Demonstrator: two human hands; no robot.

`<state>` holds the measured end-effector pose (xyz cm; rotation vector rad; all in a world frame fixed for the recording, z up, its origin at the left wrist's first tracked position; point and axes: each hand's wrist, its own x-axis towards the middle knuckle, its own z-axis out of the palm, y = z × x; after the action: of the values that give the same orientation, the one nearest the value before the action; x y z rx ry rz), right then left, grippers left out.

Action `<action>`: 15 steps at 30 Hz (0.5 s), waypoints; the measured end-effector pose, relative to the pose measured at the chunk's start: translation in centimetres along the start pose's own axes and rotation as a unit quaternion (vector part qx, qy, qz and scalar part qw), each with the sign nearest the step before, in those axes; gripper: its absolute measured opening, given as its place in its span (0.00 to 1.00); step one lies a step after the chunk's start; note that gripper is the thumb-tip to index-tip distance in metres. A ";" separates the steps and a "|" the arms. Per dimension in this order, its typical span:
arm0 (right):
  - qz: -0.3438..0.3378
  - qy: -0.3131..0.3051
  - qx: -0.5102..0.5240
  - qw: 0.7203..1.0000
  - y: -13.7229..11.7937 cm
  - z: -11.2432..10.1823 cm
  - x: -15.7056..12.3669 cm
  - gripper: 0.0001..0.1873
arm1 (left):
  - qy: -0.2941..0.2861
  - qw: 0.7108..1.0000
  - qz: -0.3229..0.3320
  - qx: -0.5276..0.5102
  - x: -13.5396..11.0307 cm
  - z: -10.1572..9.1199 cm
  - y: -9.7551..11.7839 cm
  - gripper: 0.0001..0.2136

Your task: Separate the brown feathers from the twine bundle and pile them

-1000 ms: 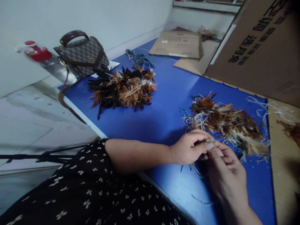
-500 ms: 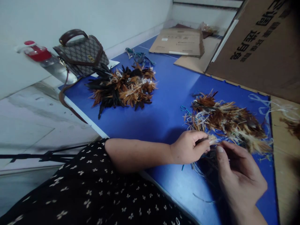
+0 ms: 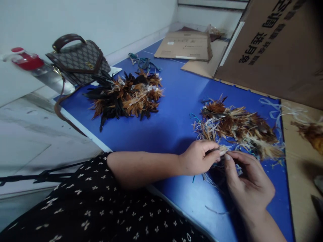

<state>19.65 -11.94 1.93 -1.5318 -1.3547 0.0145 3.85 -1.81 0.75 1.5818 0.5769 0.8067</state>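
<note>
My left hand (image 3: 200, 157) is closed around a small bunch of feathers (image 3: 223, 150), whose pale ends stick out past thumb and forefinger. Right beside those ends, my right hand (image 3: 248, 181) pinches with thumb and forefinger; what lies between these fingertips is too small to make out. Just beyond both hands a long heap of brown and cream feathers (image 3: 242, 126) lies on the blue tabletop (image 3: 174, 124). Pale and teal string ends (image 3: 210, 126) tangle at the heap's left end. Farther left rests a second pile of black and orange-brown feathers (image 3: 131, 95).
A patterned handbag (image 3: 78, 60) and a red-labelled bottle (image 3: 40, 69) stand at the back left. Teal ribbon (image 3: 143, 62) lies behind the left pile. Flat cardboard (image 3: 183, 45) is at the back, and a large printed carton (image 3: 277, 50) rises at the right.
The camera view has shifted slightly, so things sit farther left in the picture. Both hands stay together at the feather ends, the right one slightly turned.
</note>
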 end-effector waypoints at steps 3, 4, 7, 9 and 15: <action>0.009 -0.018 -0.004 1.000 0.2 -0.2 0.0 0.10 | -0.022 1.000 0.010 0.013 0.0 -0.3 0.0 0.14; 0.011 -0.021 -0.003 1.000 0.3 -0.2 -0.1 0.10 | -0.034 0.999 0.012 0.008 0.1 -0.4 -0.1 0.14; 0.013 -0.021 0.005 1.000 0.4 -0.3 -0.3 0.09 | -0.070 0.997 0.014 -0.006 0.2 -0.7 0.0 0.15; 0.018 -0.029 0.014 0.999 0.4 -0.2 -0.4 0.09 | -0.089 0.996 0.025 0.006 0.3 -1.0 0.0 0.16; -0.003 -0.068 0.026 0.997 0.5 -1.3 0.7 0.06 | -0.114 0.991 0.044 0.053 0.6 -1.4 -0.1 0.16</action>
<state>21.06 -12.24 2.56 -1.5056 -1.4543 0.1525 3.17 -0.49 0.86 1.7802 0.3916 0.6577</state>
